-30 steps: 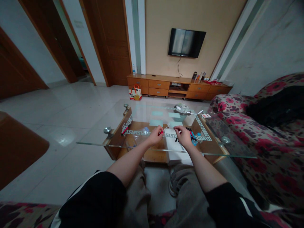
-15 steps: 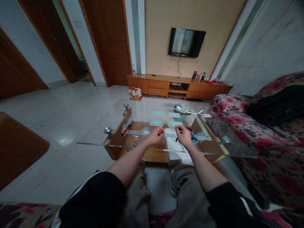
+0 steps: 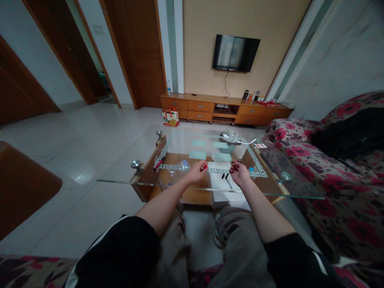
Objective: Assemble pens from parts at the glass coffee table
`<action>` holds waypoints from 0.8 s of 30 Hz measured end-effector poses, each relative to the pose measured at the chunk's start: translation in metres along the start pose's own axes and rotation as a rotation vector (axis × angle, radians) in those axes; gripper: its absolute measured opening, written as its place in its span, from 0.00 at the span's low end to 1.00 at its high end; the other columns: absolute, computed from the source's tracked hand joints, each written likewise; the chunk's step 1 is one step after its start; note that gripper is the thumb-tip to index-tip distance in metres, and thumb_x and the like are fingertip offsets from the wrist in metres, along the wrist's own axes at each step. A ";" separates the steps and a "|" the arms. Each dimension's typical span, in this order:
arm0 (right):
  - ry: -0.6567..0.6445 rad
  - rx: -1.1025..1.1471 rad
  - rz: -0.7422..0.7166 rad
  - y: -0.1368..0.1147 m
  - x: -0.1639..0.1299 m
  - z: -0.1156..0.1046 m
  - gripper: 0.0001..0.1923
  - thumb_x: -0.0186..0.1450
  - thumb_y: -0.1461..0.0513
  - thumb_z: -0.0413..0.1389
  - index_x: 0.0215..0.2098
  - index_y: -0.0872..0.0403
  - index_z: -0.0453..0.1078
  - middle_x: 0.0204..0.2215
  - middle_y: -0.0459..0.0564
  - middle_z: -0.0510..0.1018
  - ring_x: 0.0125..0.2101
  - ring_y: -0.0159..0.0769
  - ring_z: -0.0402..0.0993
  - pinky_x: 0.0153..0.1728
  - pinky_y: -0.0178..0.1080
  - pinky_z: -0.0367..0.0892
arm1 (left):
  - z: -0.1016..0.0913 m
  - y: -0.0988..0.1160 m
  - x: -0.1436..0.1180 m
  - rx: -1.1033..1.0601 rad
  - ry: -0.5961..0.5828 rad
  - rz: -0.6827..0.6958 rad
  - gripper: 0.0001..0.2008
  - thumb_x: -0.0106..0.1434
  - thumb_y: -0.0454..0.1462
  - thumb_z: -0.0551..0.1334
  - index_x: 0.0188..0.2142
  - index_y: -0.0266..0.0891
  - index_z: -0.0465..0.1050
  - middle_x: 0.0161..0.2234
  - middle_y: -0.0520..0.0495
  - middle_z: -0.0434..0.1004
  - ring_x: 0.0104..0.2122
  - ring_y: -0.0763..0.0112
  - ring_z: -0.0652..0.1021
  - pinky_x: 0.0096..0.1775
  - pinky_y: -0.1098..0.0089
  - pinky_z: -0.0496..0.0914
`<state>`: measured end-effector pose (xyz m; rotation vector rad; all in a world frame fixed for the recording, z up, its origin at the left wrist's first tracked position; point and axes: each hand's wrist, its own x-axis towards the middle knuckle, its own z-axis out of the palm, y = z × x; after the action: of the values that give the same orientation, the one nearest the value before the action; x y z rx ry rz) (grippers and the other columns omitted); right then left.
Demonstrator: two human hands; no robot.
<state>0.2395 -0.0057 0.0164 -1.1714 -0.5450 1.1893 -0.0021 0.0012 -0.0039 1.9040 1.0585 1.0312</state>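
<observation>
The right hand (image 3: 239,173) has slid away rightward to the pens beside the white pad (image 3: 220,182), fingers curled (on what, I cannot tell), leaving the left hand (image 3: 196,171) pinching the red pen (image 3: 204,168) alone over the glass bench (image 3: 270,192).

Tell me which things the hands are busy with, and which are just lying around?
In use:
left hand pinching a small red pen part
right hand over the heap of pens
white sheet with small black pen parts

Lying about:
red pen at the glass table's left
wall television
shopping bag
flowered sofa
</observation>
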 end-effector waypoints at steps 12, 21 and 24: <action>-0.120 -1.434 -0.424 -0.014 -0.012 -0.017 0.14 0.57 0.62 0.57 0.40 0.54 0.79 0.28 0.50 0.79 0.32 0.39 0.75 0.35 0.36 0.64 | 0.001 -0.001 0.000 -0.017 -0.003 -0.016 0.05 0.62 0.33 0.60 0.39 0.39 0.69 0.33 0.53 0.70 0.29 0.76 0.72 0.33 0.75 0.67; -0.202 -1.570 -0.412 -0.004 -0.003 -0.025 0.17 0.52 0.65 0.60 0.41 0.54 0.80 0.28 0.50 0.80 0.32 0.39 0.76 0.35 0.35 0.65 | 0.002 -0.006 0.000 -0.021 0.005 0.002 0.05 0.62 0.33 0.60 0.39 0.39 0.69 0.33 0.53 0.70 0.31 0.76 0.72 0.35 0.74 0.68; -0.196 -1.583 -0.412 -0.001 -0.002 -0.028 0.17 0.53 0.64 0.61 0.42 0.54 0.79 0.29 0.51 0.80 0.32 0.40 0.76 0.35 0.36 0.66 | 0.002 -0.006 0.001 -0.022 -0.001 -0.002 0.06 0.62 0.33 0.60 0.40 0.39 0.69 0.33 0.53 0.70 0.31 0.76 0.72 0.35 0.75 0.68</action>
<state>0.2624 -0.0188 0.0076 -2.0423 -1.9564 0.3257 -0.0024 0.0040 -0.0100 1.8852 1.0446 1.0363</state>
